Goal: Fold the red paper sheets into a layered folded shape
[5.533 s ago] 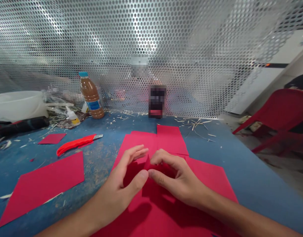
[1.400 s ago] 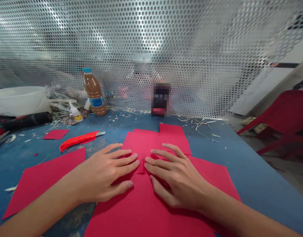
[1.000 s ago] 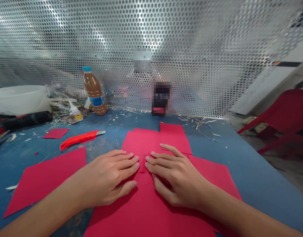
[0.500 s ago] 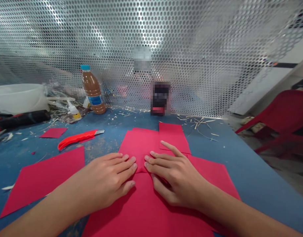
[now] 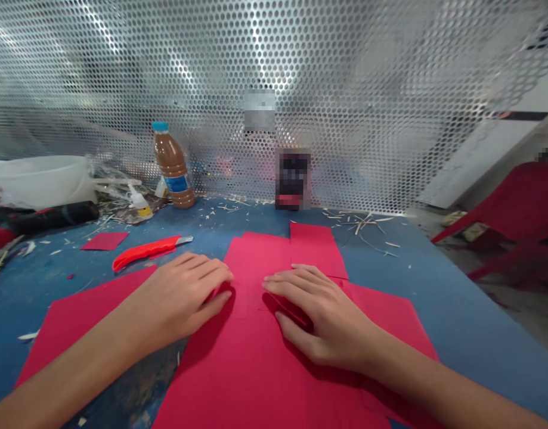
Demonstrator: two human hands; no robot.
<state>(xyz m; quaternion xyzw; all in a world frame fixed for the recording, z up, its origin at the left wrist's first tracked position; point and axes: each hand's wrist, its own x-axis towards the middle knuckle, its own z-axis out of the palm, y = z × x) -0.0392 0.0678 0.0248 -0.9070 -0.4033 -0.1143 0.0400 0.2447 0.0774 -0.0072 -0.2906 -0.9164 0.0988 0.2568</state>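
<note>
Layered red paper sheets spread across the middle of the blue table toward me. My left hand is at the left edge of the upper sheet, fingers together and slightly bent, the thumb apart below them. No object shows in it. My right hand rests its fingertips on the paper right of the centre, fingers stretched out and thumb apart. Just beyond it lies a smaller red paper piece. Another red sheet lies partly under my left forearm. An orange-red utility knife with its blade out lies beyond my left hand.
At the back left are a bottle of brown liquid, a small glue bottle, a white tub and a black-and-red tool. A perforated metal panel closes off the back. Thin scraps litter the table.
My left hand has lifted from the middle of the paper and moved left and away from me. My right hand stays on the paper, its fingers drawn closer together. The view has shifted slightly.
</note>
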